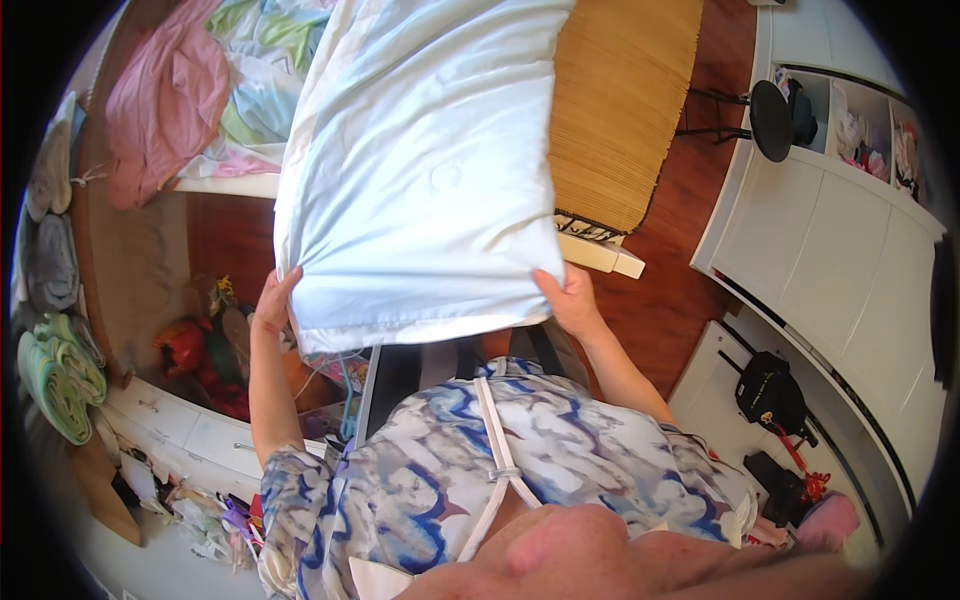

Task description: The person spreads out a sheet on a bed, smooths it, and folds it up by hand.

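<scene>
A large pale blue and white cloth cover (427, 187), wrinkled and seemingly layered, stretches away from me between both hands. My left hand (276, 301) pinches its near left corner, thumb on top. At the near right corner, my right hand (571, 298) grips the edge in the same way. The cover's hemmed near edge hangs in front of my patterned shirt. Its far end runs out of the frame at the top, and it hides part of the woven mat behind it.
A bed with a woven mat (622, 112) lies beyond on the right, near a black stool (771, 120). Pink bedding (169, 105) is heaped on a raised bed at the left. White cabinets (810, 240) line the right side. Rolled green towels (60, 375) lie at the far left.
</scene>
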{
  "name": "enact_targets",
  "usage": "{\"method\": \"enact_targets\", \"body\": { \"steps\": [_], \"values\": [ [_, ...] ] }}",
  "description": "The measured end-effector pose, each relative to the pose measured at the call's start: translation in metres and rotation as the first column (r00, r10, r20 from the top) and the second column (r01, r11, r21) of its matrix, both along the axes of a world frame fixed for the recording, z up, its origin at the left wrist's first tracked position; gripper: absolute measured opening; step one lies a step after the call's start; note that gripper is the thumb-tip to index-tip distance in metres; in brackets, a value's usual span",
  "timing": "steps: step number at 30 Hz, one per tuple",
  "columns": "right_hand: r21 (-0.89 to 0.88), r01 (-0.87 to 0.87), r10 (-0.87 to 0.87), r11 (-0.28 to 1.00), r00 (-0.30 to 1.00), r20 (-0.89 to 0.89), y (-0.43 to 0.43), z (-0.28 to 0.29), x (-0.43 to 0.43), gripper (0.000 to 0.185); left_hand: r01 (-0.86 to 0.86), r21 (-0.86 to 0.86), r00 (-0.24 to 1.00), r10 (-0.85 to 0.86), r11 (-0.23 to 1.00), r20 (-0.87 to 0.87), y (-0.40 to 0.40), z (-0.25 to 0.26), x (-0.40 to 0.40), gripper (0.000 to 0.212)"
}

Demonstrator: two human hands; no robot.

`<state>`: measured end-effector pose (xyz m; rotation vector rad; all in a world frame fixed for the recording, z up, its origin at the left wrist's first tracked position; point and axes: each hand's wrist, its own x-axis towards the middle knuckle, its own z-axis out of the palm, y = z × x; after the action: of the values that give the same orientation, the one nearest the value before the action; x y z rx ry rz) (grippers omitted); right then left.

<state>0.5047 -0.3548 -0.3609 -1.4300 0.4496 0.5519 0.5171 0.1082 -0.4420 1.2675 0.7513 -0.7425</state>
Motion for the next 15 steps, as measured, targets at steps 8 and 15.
{"method": "enact_targets", "body": {
  "steps": [8, 15],
  "values": [
    [0.243, 0.211, -0.089, 0.947, 0.898, -0.431, -0.034, -0.074, -0.123, 0.024, 0.222, 0.241, 0.975, -0.214, 0.945, -0.06, -0.031, 0.0, -0.048, 0.026],
    [0.355, 0.075, 0.06, 0.932, 0.933, -0.356, -0.089, -0.001, -0.105, 0.029, 0.304, 0.358, 0.953, -0.275, 0.883, -0.13, -0.086, 0.078, -0.034, 0.037]
  ]
}}
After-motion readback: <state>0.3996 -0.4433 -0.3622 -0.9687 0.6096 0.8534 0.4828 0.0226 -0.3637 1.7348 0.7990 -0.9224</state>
